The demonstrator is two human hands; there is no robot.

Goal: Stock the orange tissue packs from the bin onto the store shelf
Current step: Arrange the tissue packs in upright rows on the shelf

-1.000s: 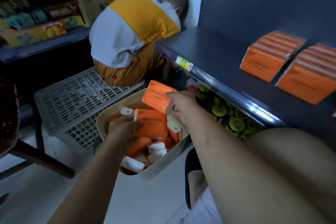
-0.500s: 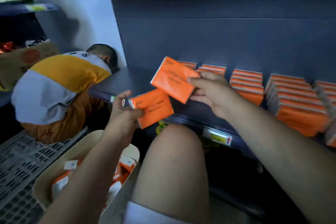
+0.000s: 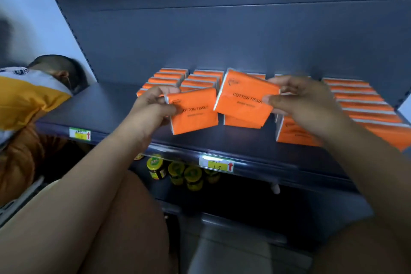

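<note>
Orange tissue packs sit in rows along the far side of a dark store shelf [image 3: 106, 104]. The left hand [image 3: 151, 109] pinches one orange pack [image 3: 194, 113] above the shelf's near edge; the right hand [image 3: 307, 104] grips a second pack [image 3: 244, 100], tilted, just right of it.

Counts, taken from the shelf [image 3: 106, 107]

I count two tissue packs [image 3: 193, 113] in hand above it, five rows [image 3: 367, 104] on it, two price tags [image 3: 219, 164] on its edge, four jars [image 3: 156, 168] below.
</note>
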